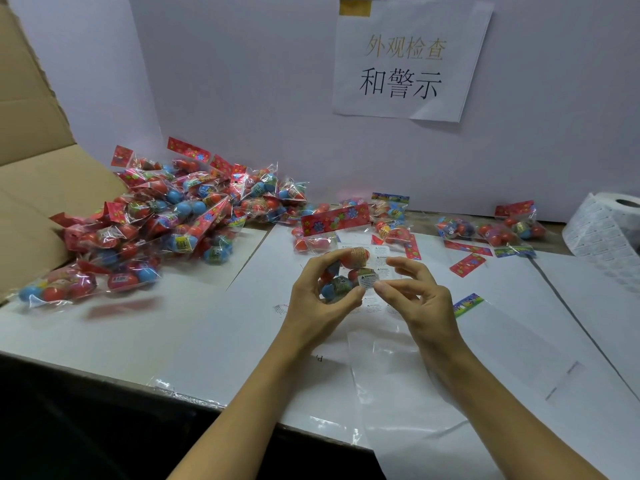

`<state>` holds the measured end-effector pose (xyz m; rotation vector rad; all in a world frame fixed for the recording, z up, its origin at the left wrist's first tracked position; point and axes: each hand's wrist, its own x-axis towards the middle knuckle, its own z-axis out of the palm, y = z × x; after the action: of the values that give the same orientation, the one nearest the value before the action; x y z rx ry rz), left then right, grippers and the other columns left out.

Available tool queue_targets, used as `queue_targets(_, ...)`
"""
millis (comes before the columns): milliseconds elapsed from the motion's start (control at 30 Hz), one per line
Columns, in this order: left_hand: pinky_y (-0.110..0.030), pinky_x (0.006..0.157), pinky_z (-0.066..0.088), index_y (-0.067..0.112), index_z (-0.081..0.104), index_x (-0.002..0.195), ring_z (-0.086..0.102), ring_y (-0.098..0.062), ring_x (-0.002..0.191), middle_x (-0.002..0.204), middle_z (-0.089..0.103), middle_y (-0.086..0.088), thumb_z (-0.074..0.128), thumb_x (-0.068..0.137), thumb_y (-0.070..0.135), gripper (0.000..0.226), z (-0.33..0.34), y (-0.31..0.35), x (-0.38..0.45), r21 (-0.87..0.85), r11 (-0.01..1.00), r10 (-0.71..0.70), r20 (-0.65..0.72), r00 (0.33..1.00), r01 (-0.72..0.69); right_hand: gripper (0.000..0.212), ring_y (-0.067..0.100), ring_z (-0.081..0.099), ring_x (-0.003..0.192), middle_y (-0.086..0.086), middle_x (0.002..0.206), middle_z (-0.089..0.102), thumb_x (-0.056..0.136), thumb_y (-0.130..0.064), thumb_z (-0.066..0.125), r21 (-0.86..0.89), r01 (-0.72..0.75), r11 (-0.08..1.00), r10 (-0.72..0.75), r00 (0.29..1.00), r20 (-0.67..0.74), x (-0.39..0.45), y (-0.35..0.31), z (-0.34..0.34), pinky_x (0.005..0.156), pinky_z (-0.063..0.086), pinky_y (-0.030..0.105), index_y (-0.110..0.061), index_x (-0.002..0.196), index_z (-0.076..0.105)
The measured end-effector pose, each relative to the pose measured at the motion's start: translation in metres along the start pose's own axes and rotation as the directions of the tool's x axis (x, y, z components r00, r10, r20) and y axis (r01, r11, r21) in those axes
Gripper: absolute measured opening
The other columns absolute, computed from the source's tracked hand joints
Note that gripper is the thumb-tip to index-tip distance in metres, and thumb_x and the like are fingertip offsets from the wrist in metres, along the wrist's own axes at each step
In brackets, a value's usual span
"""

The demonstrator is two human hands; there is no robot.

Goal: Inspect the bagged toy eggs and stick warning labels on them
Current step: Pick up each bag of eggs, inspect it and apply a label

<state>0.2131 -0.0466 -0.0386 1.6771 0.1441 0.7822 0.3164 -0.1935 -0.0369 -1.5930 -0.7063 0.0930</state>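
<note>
Above the desk [242, 341], the left hand [317, 299] grips a bag of eggs [346, 275] steady so the right hand [412, 292] fingers [382, 289] can pinch a warning label [369, 281] onto it.

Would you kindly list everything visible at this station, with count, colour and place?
Bagged eggs pile: many, red and blue, left.
Loose bags: several, back right.
Held bag: one, red and blue eggs, centre.
Warning label: one, white, on the held bag.
Label roll: one, white, far right.
Cardboard box: one, brown, far left.
Paper sign: one, white, on the wall.
Left hand: grip on the held bag.
Right hand: fingertips at the label.
</note>
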Motion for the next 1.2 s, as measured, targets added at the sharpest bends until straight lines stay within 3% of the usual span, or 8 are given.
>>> queue_targets(167,-0.042,0.080,0.065,0.038,0.057,0.128,0.065,-0.029,0.122,0.138,0.059,-0.005,0.081,0.086,0.006,0.059,-0.0002,0.0012,0.0006,0.002,1.000,0.027,-0.021,0.999,-0.027,0.028,-0.010,0.049,0.121,-0.022,0.130,0.057,0.075,-0.044,0.073,0.015,-0.004,1.000,0.004,1.000,0.008,-0.0023,-0.0036,0.0021,0.084,0.045,0.015,-0.020,0.087,0.080)
queue_targets(300,-0.042,0.079,0.065,0.037,0.057,0.129,0.064,-0.028,0.124,0.137,0.058,-0.004,0.081,0.085,0.005,0.059,-0.0002,-0.0002,0.0004,0.014,0.999,0.041,-0.013,0.999,-0.041,0.037,-0.015,0.051,0.115,-0.023,0.126,0.057,0.077,-0.047,0.070,0.004,0.005,1.000,-0.004,0.998,-0.057,-0.0018,-0.0038,0.0032,0.081,0.045,0.011,-0.012,0.087,0.079)
queue_targets(367,-0.040,0.081,0.065,0.039,0.057,0.128,0.063,-0.026,0.125,0.137,0.058,-0.001,0.081,0.085,0.006,0.060,0.0008,-0.0005,-0.0003,0.030,0.998,0.046,-0.007,0.999,-0.046,0.040,-0.014,0.051,0.115,-0.026,0.123,0.055,0.077,-0.050,0.068,-0.021,0.024,0.999,-0.026,0.992,-0.121,-0.0029,-0.0044,0.0050,0.079,0.048,0.010,-0.013,0.090,0.077)
queue_targets(533,-0.047,0.085,0.064,0.039,0.056,0.128,0.062,-0.025,0.125,0.138,0.058,-0.002,0.082,0.085,0.007,0.060,0.0000,-0.0020,0.0006,0.063,0.997,0.035,-0.014,0.999,-0.034,0.019,-0.006,0.052,0.114,-0.023,0.120,0.049,0.075,-0.050,0.071,-0.039,0.100,0.994,-0.106,0.979,-0.176,-0.0060,-0.0083,0.0064,0.075,0.048,0.004,-0.038,0.090,0.071)
queue_targets(667,-0.052,0.092,0.061,0.034,0.056,0.131,0.060,-0.026,0.127,0.139,0.058,-0.003,0.082,0.086,0.008,0.058,0.0000,-0.0018,0.0007,0.084,0.996,0.036,0.006,0.999,-0.036,0.016,-0.009,0.053,0.111,-0.017,0.119,0.051,0.076,-0.045,0.073,-0.083,0.130,0.988,-0.141,0.979,-0.145,-0.0051,-0.0072,0.0038,0.077,0.048,0.005,-0.036,0.089,0.071)
queue_targets(867,-0.054,0.092,0.060,0.028,0.058,0.132,0.060,-0.027,0.127,0.139,0.057,-0.005,0.081,0.085,0.008,0.057,0.0007,-0.0016,-0.0005,0.078,0.996,0.035,0.037,0.999,-0.038,0.007,0.015,0.058,0.114,-0.023,0.115,0.053,0.081,-0.034,0.075,-0.120,0.154,0.981,-0.170,0.976,-0.137,-0.0051,-0.0076,0.0051,0.076,0.050,0.007,-0.037,0.082,0.068)
queue_targets(967,-0.056,0.092,0.060,0.031,0.058,0.131,0.061,-0.029,0.126,0.138,0.058,-0.005,0.082,0.084,0.010,0.056,0.0011,-0.0003,-0.0008,0.058,0.998,0.026,0.045,0.999,-0.028,0.014,0.014,0.055,0.118,-0.025,0.117,0.051,0.085,-0.024,0.078,-0.147,0.144,0.979,-0.167,0.974,-0.155,-0.0045,-0.0060,0.0038,0.076,0.050,0.007,-0.034,0.082,0.069)
queue_targets(1200,-0.056,0.092,0.060,0.029,0.058,0.133,0.060,-0.029,0.129,0.140,0.058,-0.002,0.082,0.085,0.009,0.058,-0.0009,-0.0005,-0.0001,0.035,0.999,0.008,0.040,0.999,-0.010,0.017,0.014,0.055,0.116,-0.029,0.115,0.049,0.084,-0.024,0.079,-0.200,0.192,0.961,-0.225,0.962,-0.155,-0.0061,-0.0059,0.0050,0.078,0.051,0.015,-0.036,0.082,0.067)
